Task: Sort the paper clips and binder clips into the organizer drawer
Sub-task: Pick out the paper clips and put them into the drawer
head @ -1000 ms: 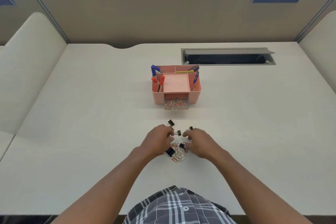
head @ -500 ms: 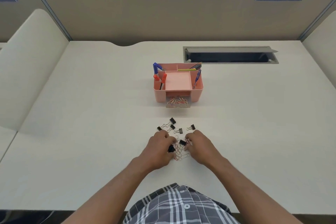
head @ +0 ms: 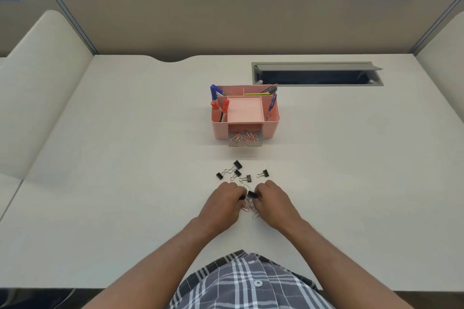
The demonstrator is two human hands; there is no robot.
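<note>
Your pale bench (head: pixel 100 183) carries the work, with the pink organizer (head: pixel 245 114) standing mid-surface and its clear drawer (head: pixel 245 140) pulled open toward you, a batch of paper clips already inside; a cable hatch (head: pixel 317 74) lies open behind and to the right, well apart; pens and markers stand in the organizer's upper compartments; nearer you, your left hand (head: pixel 222 204) and right hand (head: pixel 272 202) close in on the small heap of paper clips (head: pixel 249 208), fingers curled over it, a black binder clip (head: pixel 251 194) seemingly pinched between the two hands, though which one grips it you cannot tell; five loose binder clips (head: pixel 237 172) lie between your hands and the drawer; you look to be mid-gather, so next comes a lift and a carry over those strays into the drawer, minding tangled clips dropping.
</note>
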